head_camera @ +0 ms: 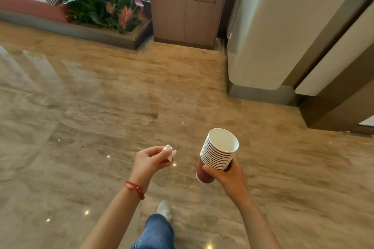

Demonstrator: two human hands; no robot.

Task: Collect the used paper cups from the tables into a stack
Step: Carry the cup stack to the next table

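I carry the stack of nested paper cups [219,151] gripped in my right hand [226,174] while my left hand [148,160] pinches a crumpled tissue [169,152], so the collecting step looks finished; next likely needs a bin.

No legible text, label, brand, number or sign was found. The stack of paper cups [219,151] shows plain white rims and a dark red wall with no print readable; the wooden cabinet [187,8] front is unmarked.
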